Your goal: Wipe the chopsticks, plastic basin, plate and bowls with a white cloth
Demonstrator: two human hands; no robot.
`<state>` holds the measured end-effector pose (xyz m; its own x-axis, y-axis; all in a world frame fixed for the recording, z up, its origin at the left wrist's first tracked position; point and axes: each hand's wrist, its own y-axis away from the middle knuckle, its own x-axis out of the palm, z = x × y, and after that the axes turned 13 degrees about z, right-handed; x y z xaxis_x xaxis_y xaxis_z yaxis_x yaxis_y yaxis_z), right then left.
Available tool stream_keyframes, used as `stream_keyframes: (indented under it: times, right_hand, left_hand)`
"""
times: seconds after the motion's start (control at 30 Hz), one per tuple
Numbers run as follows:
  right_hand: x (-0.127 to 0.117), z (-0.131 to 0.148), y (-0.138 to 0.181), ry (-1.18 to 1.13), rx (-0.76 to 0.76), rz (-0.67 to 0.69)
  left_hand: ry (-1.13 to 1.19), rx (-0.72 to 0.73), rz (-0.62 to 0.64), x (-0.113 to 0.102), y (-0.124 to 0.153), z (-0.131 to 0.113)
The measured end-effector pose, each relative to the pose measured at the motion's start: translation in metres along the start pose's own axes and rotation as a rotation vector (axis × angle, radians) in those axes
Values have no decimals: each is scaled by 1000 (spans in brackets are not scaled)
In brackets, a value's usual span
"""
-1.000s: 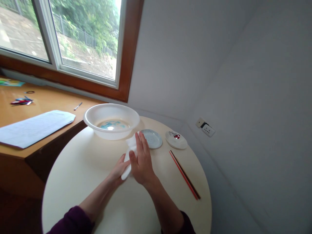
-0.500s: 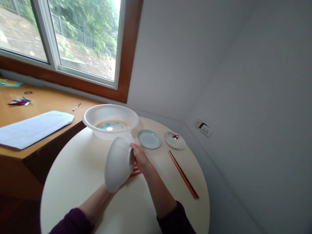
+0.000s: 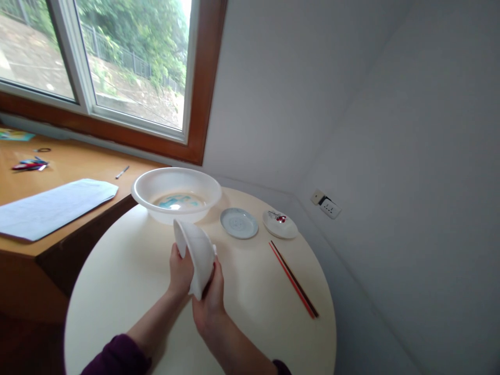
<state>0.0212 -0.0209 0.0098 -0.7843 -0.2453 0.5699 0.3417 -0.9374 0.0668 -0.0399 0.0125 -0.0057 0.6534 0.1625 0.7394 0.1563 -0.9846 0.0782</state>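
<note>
A white bowl is tilted on its side above the round table, its opening facing left. My left hand is at the open side, closed on the bowl, with its fingertips hidden inside. From the right, my right hand grips the outside of the bowl near its base, fingers partly hidden. Beyond the bowl stands a translucent white basin with a blue pattern showing at its bottom. To the right lie a pale blue-grey plate and a white dish with a red floral design.
A red chopstick and a dark one lie on the round table at right. On the wooden desk at left are paper sheets, a pen and several small items. A wall socket is at right.
The bowl has turned, bringing its open side into view. My left hand has come from behind it to its left side. My right hand has shifted lower on the outside.
</note>
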Motion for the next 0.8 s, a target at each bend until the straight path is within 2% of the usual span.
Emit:
stream_keyframes:
  times: [0.07, 0.13, 0.23, 0.4, 0.47, 0.63, 0.7, 0.8]
  right_hand:
    - [-3, -2, 9, 59, -104, -41]
    - [-8, -1, 15, 143, -230, -117]
    - [-11, 13, 16, 262, -328, -155]
    - [-13, 56, 3, 395, -332, 103]
    - [-18, 65, -5, 402, -266, 178]
    - [-30, 72, -14, 290, 78, 361]
    - [-33, 74, -13, 278, 144, 382]
    - [-37, 77, -9, 360, 148, 346]
  left_hand:
    - [-295, 229, -141, 0, -3, 0]
    - [-558, 354, -231, 0, -6, 3]
    - [-715, 349, -241, 0, -9, 8]
    - [-776, 331, -208, 0, -9, 12]
    - [-778, 333, -207, 0, -9, 12]
    - [-777, 325, -219, 3, -5, 11]
    - [-781, 325, -220, 2, -5, 10]
    - [-783, 321, -211, 0, -5, 11]
